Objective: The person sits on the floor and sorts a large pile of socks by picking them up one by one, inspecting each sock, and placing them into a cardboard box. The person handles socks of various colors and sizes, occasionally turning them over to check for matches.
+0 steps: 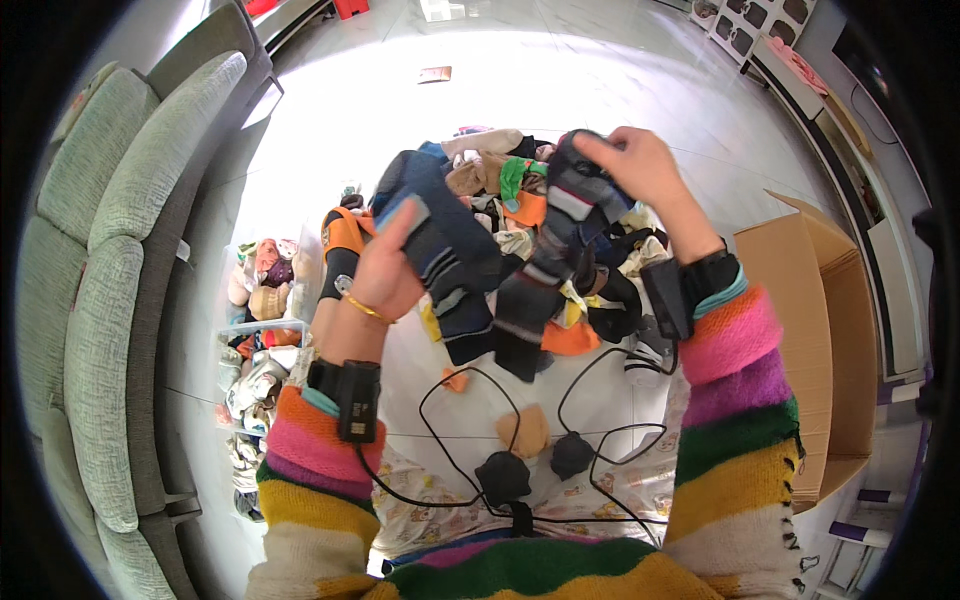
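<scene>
My left hand (388, 275) is closed on a navy and grey striped sock (448, 232), which hangs down in front of it. Higher up, my right hand (640, 168) pinches the top of a second striped sock (540, 275), dark grey with lighter and reddish bands. The two socks dangle side by side, their lower ends close together. Behind and below them a heap of mixed socks lies on the floor, among them a green sock (515, 178) and an orange one (570, 338). The heap is partly hidden by my hands and the held socks.
Clear plastic bins (268, 325) with sorted-looking socks stand at the left, beside a grey sofa (108, 290). An open cardboard box (785, 290) is at the right. Black cables (440, 467) run from my wrists across my lap. A small flat packet (435, 75) lies on the far floor.
</scene>
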`<state>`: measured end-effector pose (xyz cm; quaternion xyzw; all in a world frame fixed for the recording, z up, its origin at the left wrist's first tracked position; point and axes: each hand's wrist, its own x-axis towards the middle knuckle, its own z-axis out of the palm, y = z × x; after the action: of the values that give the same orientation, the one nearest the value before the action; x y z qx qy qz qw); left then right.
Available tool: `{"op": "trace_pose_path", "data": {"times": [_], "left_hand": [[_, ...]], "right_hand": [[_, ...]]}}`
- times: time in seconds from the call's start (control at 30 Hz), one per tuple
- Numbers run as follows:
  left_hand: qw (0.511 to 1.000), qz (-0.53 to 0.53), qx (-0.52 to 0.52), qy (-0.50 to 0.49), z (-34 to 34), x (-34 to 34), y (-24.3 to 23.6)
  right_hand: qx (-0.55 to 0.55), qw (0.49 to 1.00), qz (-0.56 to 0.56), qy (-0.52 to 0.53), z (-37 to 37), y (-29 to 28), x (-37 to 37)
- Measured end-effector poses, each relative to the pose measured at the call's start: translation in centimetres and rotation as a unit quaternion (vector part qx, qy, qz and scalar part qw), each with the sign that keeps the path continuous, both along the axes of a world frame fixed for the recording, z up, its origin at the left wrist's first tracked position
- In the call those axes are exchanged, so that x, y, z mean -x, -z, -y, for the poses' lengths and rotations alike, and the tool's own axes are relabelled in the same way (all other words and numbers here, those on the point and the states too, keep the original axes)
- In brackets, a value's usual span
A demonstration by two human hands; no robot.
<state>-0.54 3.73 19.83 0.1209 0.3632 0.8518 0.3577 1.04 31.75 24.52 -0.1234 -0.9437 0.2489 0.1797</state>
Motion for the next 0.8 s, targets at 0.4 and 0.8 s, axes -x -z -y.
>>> {"op": "trace_pose_path", "data": {"times": [0.4,0.8], "left_hand": [[0.981,-0.094,0.058,-0.16,0.8,0.3,-1.6],[0.976,-0.202,-0.022,0.075,-3.0,-5.9,-6.5]], "right_hand": [[0.46,0.857,0.004,-0.231,0.6,-6.6,-6.0],[0.224,0.915,-0.057,-0.331,7.5,-9.1,-8.4]]}}
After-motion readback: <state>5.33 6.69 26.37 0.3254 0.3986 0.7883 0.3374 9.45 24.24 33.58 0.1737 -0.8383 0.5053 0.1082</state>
